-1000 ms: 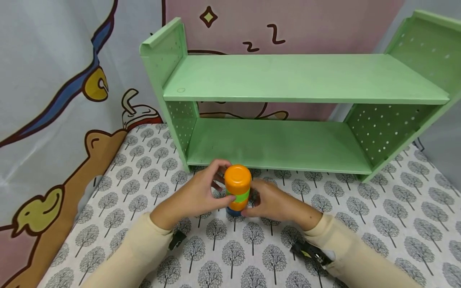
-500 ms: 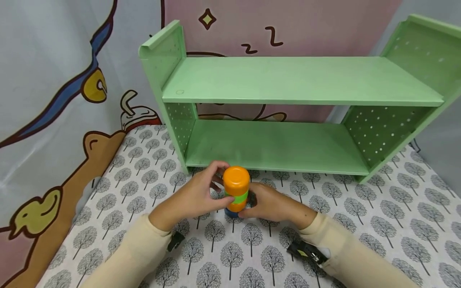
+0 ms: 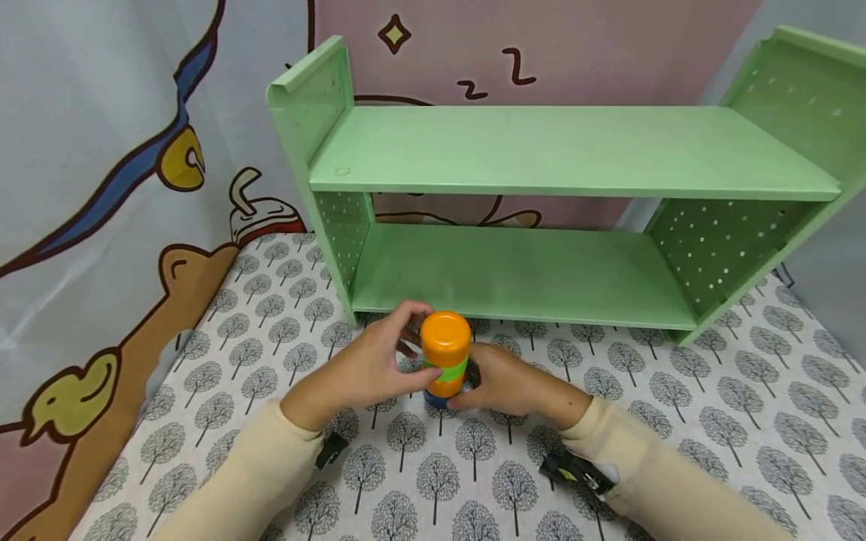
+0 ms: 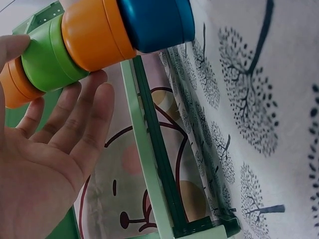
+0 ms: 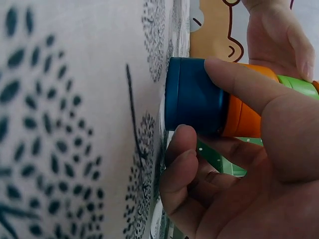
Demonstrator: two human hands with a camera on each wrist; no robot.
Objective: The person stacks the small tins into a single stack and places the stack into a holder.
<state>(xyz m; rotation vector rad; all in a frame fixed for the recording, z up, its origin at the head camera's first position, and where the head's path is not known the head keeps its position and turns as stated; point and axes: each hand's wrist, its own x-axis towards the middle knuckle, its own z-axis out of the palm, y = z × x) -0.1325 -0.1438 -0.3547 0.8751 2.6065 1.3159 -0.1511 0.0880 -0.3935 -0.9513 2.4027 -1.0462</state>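
A column of round, smooth stacking cups stands upright on the cloth. From the top they run orange (image 3: 446, 336), green (image 3: 455, 369), orange (image 3: 446, 388) and blue (image 3: 436, 400). My left hand (image 3: 376, 362) holds the green cup, thumb in front and fingers behind. In the left wrist view its fingertips lie along the green cup (image 4: 51, 57) and the neighbouring orange cup (image 4: 94, 36). Lower down, my right hand (image 3: 509, 381) grips the blue cup (image 5: 195, 97), its thumb near the seam with the orange one. The column hides part of the right fingers.
Just behind the hands stands a light green two-level shelf (image 3: 568, 144) with perforated side panels. White cloth (image 3: 271, 361) printed with dark trees covers the table. A cartoon-printed curtain (image 3: 88, 90) hangs at the left and back.
Both hands keep their hold and the cups stay stacked in place. Only a slight shift of the head view shows.
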